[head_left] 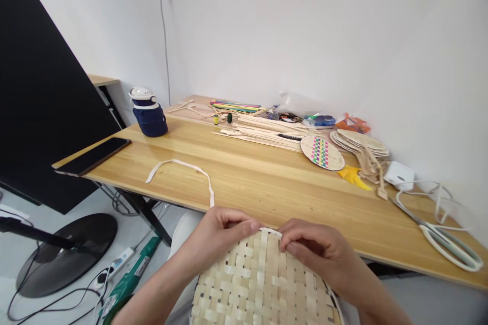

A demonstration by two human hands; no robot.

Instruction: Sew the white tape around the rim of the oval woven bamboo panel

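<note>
A round woven bamboo fan (263, 279) is tilted up in front of me at the table's near edge, its lower part cut off by the frame. White edging tape (271, 232) runs along its rim. My left hand (229, 231) pinches the top rim, thumb lying along the edge. From beneath that hand a loose end of white tape (190, 165) curls out over the tabletop. Just to the right, my right hand (316, 244) grips the same rim between thumb and bent fingers. Whether the tape is glued at the rim I cannot tell.
On the wooden table (247, 183) stand a blue flask (150, 117) and a phone (93, 156) at left. Bamboo strips (263, 132), a coloured woven fan (322, 153) and stacked fans (360, 142) lie at the back. Scissors (446, 238) rest at right; cables cover the floor.
</note>
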